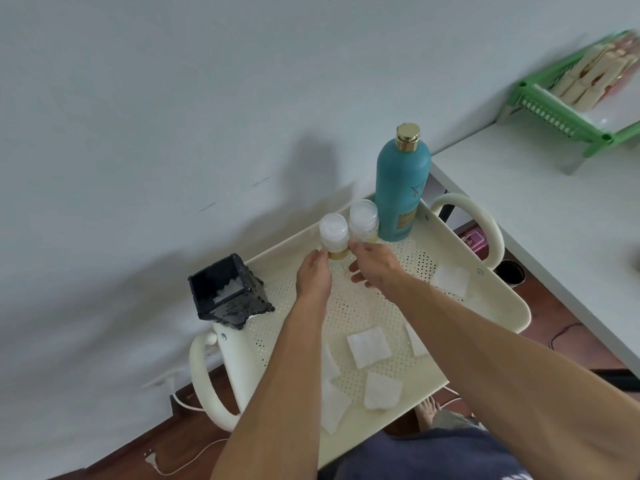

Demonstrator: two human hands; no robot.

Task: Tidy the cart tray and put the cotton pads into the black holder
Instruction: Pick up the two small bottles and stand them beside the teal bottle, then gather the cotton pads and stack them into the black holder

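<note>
The cream perforated cart tray (377, 306) holds several white square cotton pads, such as one in the middle (369, 346), one near the front (382, 391) and one at the right (450, 278). The black holder (207, 292) stands on the tray's left corner with something white inside. Two small clear jars with yellow liquid stand at the tray's back. My left hand (313, 275) grips the base of the left jar (333, 233). My right hand (374, 263) has its fingertips on the base of the right jar (363, 218), thumb spread.
A tall teal bottle (401, 188) with a gold cap stands at the tray's back right corner, beside the jars. The wall is close behind. A white table (540, 216) on the right carries a green rack (568, 109). Cables lie on the floor at the left.
</note>
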